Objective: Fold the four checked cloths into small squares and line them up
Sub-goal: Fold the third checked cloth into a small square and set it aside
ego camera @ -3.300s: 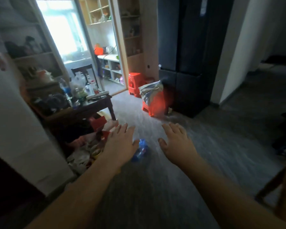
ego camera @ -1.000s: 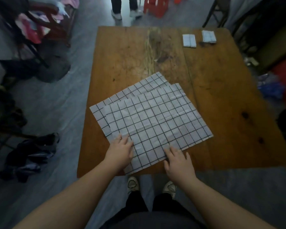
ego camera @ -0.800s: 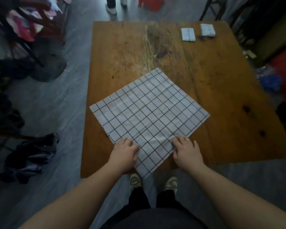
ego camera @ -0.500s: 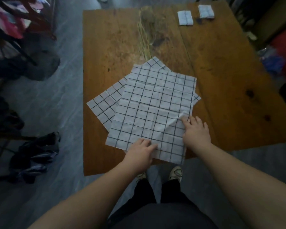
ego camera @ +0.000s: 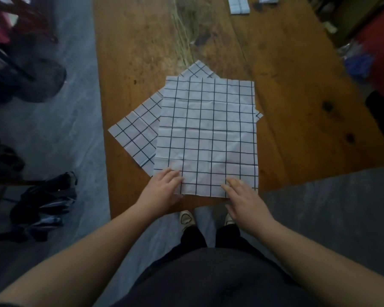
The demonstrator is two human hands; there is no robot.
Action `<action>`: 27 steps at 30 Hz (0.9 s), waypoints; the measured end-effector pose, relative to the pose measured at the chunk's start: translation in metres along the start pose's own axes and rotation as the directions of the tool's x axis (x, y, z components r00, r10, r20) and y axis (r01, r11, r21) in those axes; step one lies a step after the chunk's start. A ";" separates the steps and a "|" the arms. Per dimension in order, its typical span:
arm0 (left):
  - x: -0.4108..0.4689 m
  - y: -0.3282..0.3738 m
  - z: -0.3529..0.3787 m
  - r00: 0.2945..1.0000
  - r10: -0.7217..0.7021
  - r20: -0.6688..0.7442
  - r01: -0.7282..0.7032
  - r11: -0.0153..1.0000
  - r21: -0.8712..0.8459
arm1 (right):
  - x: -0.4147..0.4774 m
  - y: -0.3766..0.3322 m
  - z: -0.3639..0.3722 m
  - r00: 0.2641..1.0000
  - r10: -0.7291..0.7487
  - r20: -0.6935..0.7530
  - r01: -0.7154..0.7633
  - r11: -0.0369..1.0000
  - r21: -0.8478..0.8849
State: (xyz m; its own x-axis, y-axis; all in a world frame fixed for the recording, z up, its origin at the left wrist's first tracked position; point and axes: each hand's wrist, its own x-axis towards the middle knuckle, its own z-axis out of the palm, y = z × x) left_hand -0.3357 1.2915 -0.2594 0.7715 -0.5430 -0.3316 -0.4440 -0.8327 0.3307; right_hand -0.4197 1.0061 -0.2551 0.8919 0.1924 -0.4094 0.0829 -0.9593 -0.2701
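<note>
top checked cloth (ego camera: 206, 134) lies squared on counter (ego camera: 297, 107), mid frame, over skewed second cloth (ego camera: 135, 134). near edge runs left-right, directly under both grips: left hand (ego camera: 162, 191) and right hand (ego camera: 242, 196), fingers spread flat, clamping nothing. fold likely goes away, toward frame top.

We seem to be in a lived-in home: a worn, stained wooden bench (ego camera: 297, 89) stands on a grey floor (ego camera: 80, 120), with dark clothing heaped on the floor (ego camera: 47, 200) at one side and a chair piled with coloured fabric (ego camera: 2, 25) in the far corner.
</note>
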 end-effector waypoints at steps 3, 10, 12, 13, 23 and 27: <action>-0.012 -0.008 0.007 0.999 0.048 -0.025 -0.048 0.999 0.013 | -0.003 0.010 0.009 0.999 0.042 0.011 -0.042 0.999 -0.019; -0.020 -0.007 0.009 0.967 0.146 -0.211 -0.155 0.987 -0.027 | -0.003 0.021 0.007 0.997 0.007 -0.080 -0.009 0.999 -0.033; -0.022 -0.007 0.008 0.963 0.147 -0.224 -0.161 0.986 -0.046 | -0.002 0.023 0.003 0.995 -0.022 -0.099 0.018 0.999 -0.038; -0.022 -0.008 0.007 0.966 0.133 -0.222 -0.150 0.987 -0.060 | -0.001 0.023 0.001 0.993 -0.035 -0.111 0.031 0.999 -0.034; -0.029 0.000 -0.017 0.991 -0.100 -0.087 0.064 0.938 -0.341 | -0.010 0.025 -0.012 1.000 -0.017 0.005 0.018 0.999 -0.044; -0.026 0.008 -0.030 0.984 -0.117 -0.132 0.060 0.925 -0.376 | -0.002 0.020 -0.031 0.989 0.021 -0.145 -0.015 0.999 0.042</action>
State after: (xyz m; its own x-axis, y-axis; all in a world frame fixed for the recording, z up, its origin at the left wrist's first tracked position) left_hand -0.3457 1.3026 -0.2214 0.8712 -0.4231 -0.2488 -0.1936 -0.7620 0.6179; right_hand -0.4067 0.9803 -0.2326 0.9486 0.1398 -0.2839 0.0507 -0.9527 -0.2998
